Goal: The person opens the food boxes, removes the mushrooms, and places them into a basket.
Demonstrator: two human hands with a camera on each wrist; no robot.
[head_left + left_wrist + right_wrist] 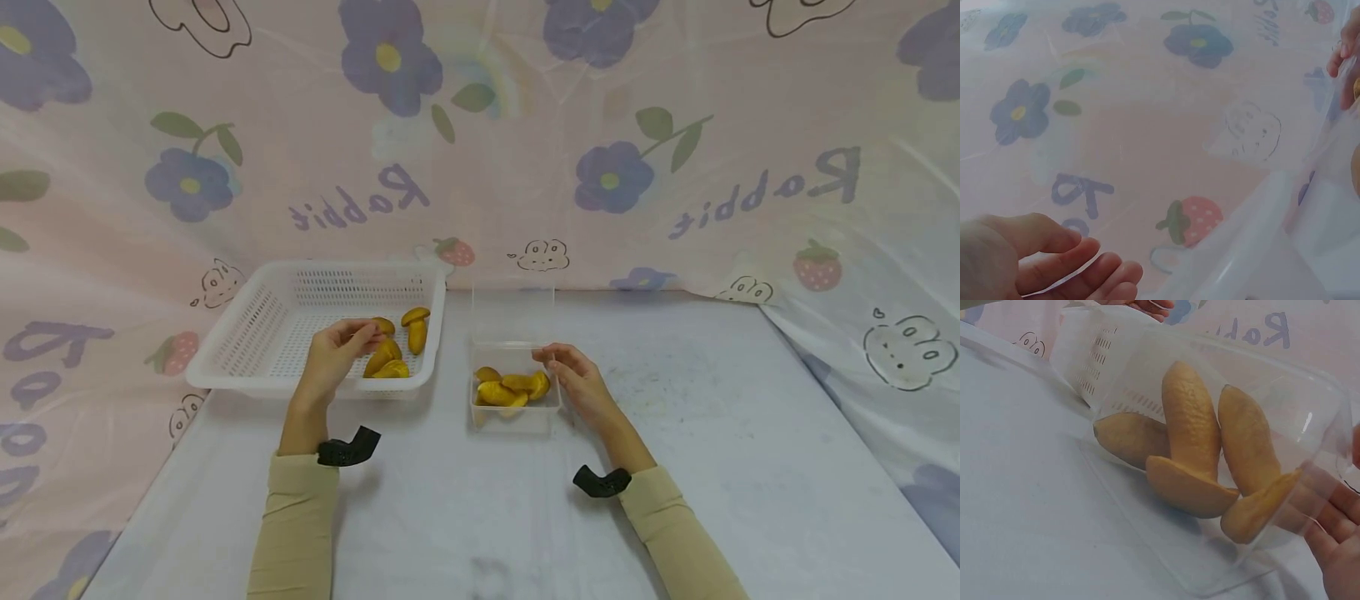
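My left hand (335,357) reaches over the right part of a white plastic basket (225,335), its fingertips right at a brownish-yellow mushroom (385,326). In the left wrist view its thumb and fingers are loosely bent, with nothing visible between them. Another mushroom (417,332) and two more lie close by in the basket. My right hand (588,392) is at the right side of a clear plastic box (517,421), relaxed fingers (1332,509) against its wall and back corner. Several yellow mushrooms (1191,419) lie inside. The box's clear lid (513,310) stands raised behind it.
Both stand on a white-covered table (450,500), basket left of box. A curtain (510,167) printed with flowers, rabbits and strawberries hangs at the back and sides. Each wrist carries a black camera mount (348,447).
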